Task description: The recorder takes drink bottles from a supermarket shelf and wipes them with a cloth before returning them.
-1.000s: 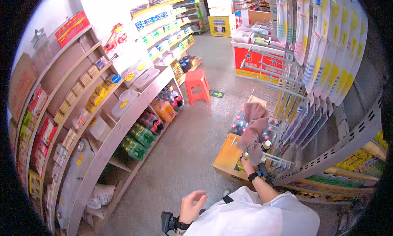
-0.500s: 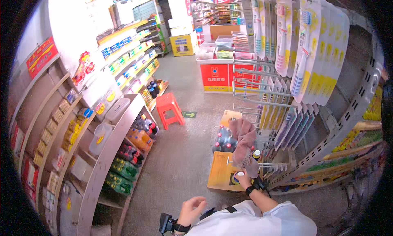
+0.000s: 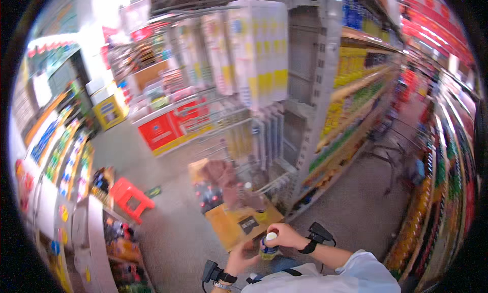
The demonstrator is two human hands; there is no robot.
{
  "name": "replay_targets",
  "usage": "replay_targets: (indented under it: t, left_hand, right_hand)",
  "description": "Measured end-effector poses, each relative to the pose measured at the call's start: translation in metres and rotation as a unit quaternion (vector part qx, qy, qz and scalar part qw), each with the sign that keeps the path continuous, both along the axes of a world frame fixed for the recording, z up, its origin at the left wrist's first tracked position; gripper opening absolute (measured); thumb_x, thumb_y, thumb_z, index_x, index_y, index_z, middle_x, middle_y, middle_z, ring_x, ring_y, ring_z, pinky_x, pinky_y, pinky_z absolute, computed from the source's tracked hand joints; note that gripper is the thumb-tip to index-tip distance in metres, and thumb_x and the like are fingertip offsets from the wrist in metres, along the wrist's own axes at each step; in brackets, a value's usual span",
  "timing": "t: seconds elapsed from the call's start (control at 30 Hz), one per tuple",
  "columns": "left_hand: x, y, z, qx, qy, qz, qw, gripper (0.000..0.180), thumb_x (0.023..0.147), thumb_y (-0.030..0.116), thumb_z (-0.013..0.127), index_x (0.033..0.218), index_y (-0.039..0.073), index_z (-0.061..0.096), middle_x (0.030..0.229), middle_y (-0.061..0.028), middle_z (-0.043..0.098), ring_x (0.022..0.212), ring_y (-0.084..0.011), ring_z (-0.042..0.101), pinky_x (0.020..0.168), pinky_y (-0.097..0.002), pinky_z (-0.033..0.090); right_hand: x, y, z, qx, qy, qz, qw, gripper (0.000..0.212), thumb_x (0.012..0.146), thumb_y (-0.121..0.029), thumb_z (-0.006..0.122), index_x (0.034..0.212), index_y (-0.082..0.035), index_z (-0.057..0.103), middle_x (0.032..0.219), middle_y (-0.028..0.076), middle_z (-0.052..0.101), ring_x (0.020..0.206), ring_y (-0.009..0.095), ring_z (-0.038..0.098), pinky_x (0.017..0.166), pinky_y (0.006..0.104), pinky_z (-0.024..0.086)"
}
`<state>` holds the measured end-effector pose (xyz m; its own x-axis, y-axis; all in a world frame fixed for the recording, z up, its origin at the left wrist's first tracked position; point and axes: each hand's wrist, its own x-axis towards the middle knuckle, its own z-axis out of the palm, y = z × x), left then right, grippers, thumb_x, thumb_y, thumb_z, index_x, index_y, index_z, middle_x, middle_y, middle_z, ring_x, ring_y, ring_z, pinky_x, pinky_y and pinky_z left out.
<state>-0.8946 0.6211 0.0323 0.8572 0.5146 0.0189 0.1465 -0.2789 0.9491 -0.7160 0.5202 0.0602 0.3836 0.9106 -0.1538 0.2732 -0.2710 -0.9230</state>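
My right hand [image 3: 288, 236] is closed around the upper part of a small bottle [image 3: 268, 251] with a white cap, upright in front of my body. Just left of the bottle is my left hand [image 3: 240, 258], its fingers apart and pointing toward the bottle; whether they touch it is blurred. Beyond my hands stands an orange-yellow cardboard box [image 3: 226, 224]. A brownish-pink cloth [image 3: 223, 175] hangs over things at the box's far side, next to several dark bottles with red caps [image 3: 207, 197].
A rack of hanging toothbrush packs [image 3: 262, 54] stands ahead. Long stocked shelves [image 3: 351, 97] run along an aisle to the right, with a shopping cart [image 3: 389, 150] there. On the left are a red stool [image 3: 131, 199] and a drinks shelf [image 3: 96, 242].
My view has swung to the right, bringing the aisle in. The bottle has come from beside the box toward my body in my right hand, and my left hand has moved close to it.
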Motion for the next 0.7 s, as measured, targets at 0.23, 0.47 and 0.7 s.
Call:
replay_targets:
  t: [0.23, 0.47, 0.7]
  left_hand:
    - [0.071, -0.058, 0.008, -0.064, -0.047, -0.183, 0.98, 0.065, 0.057, 0.025, 0.075, 0.108, 0.003, 0.043, 0.099, -0.0107, 0.054, 0.092, -0.017, 0.052, 0.078, -0.029, 0.042]
    - [0.131, -0.108, 0.025, 0.001, -0.014, -0.204, 0.979, 0.06, 0.056, 0.026, 0.076, 0.103, 0.001, 0.047, 0.089, -0.0095, 0.058, 0.081, -0.0144, 0.057, 0.072, -0.0274, 0.045]
    - [0.21, -0.173, 0.032, -0.059, -0.025, -0.169, 0.984, 0.054, 0.054, 0.023, 0.076, 0.094, -0.001, 0.05, 0.082, -0.0077, 0.059, 0.076, -0.0125, 0.057, 0.071, -0.0267, 0.045]
  right_hand:
    - [0.006, -0.081, 0.07, 0.014, 0.073, -0.101, 0.992, 0.035, 0.063, -0.025, 0.069, 0.085, -0.005, 0.052, 0.071, 0.001, 0.054, 0.057, 0.006, 0.049, 0.048, 0.0194, 0.037]
    - [0.054, -0.155, 0.058, 0.095, 0.194, -0.185, 0.959, 0.026, 0.072, -0.015, 0.063, 0.093, -0.004, 0.052, 0.074, 0.0, 0.053, 0.056, 0.005, 0.045, 0.047, 0.0187, 0.035]
    - [0.109, -0.253, 0.009, 0.054, 0.152, -0.19, 0.968, 0.04, 0.074, -0.015, 0.062, 0.108, -0.001, 0.048, 0.103, 0.008, 0.054, 0.094, 0.014, 0.051, 0.081, 0.0275, 0.04]
